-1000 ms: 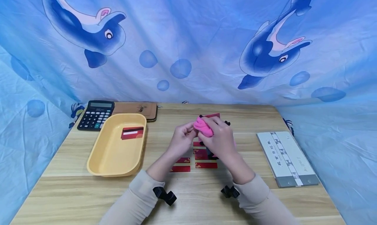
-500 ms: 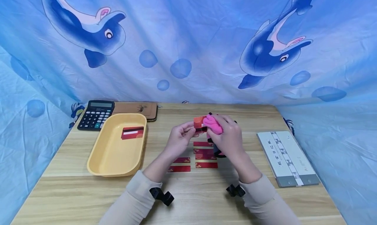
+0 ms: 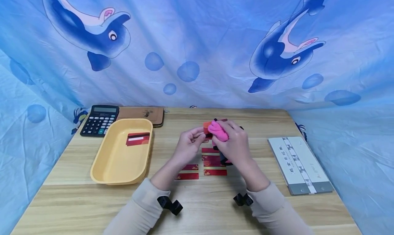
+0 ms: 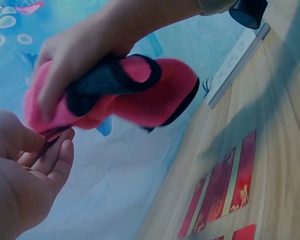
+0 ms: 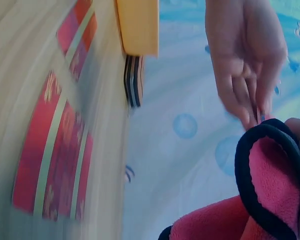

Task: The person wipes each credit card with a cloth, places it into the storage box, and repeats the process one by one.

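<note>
My left hand (image 3: 188,145) pinches a red and orange bank card (image 3: 207,127) with a dark stripe above the middle of the table. Bunched in my right hand (image 3: 236,143) is a pink cloth (image 3: 219,132) with dark edging, which covers part of that card. In the left wrist view the cloth (image 4: 160,95) hangs in loose folds beneath the fingers. Below the hands, several red cards (image 3: 215,172) lie in rows on the table; the right forearm and cloth hide some of them. Through the right wrist view, the cloth's dark border (image 5: 242,165) shows close to the left hand's fingertips.
At the left stands a yellow tray (image 3: 95,171) with a red striped card (image 3: 138,139) in it. Behind it are a calculator (image 3: 100,120) and a brown case (image 3: 141,115). A white and grey notebook (image 3: 300,165) lies at the right. A blue dolphin curtain (image 3: 197,40) hangs behind the table.
My right hand has moved the pink cloth right, uncovering much of the bank card, then partly back left over it. My left hand keeps its pinch on the card and has hardly moved.
</note>
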The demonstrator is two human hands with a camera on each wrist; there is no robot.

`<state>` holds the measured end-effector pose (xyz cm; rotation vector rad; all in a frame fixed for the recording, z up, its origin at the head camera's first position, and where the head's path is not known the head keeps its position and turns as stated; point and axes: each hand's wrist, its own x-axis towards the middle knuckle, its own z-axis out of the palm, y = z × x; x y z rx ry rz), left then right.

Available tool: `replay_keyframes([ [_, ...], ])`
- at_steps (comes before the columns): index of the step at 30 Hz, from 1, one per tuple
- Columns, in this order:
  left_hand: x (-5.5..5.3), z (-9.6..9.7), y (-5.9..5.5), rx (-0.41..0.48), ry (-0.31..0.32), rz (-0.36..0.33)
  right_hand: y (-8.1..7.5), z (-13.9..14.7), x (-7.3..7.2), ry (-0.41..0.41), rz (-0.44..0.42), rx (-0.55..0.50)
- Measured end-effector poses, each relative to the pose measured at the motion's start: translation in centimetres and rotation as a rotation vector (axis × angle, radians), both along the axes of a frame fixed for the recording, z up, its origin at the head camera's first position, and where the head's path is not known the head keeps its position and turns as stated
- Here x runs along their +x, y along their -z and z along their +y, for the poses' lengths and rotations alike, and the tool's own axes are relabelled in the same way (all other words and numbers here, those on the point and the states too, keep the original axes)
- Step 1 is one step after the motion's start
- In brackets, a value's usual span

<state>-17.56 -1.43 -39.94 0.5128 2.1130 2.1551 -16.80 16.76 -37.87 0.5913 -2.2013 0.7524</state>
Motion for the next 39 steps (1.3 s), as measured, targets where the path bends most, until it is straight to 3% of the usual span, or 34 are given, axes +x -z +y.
replay_keyframes([
  [4,0.2,0.3,0.2,-0.032,-0.026,0.038,-0.1,-1.6,0.5,-0.092,0.001,-0.009],
  [7,0.3,0.3,0.3,-0.057,-0.051,0.05,-0.1,-2.2,0.8,-0.109,0.007,-0.012],
  [14,0.3,-0.2,0.3,-0.044,-0.057,0.037,0.0,-1.3,0.7,-0.01,0.001,-0.022],
  [25,0.5,-1.7,0.0,-0.069,-0.102,-0.052,0.7,2.1,-0.1,0.081,-0.051,-0.1],
  [32,0.0,-2.6,0.0,-0.078,-0.225,-0.144,0.7,3.4,-0.3,0.096,-0.054,-0.141],
  [39,-0.7,-4.6,-0.1,-0.018,-0.285,-0.2,1.0,4.5,-0.3,0.115,-0.072,-0.167],
])
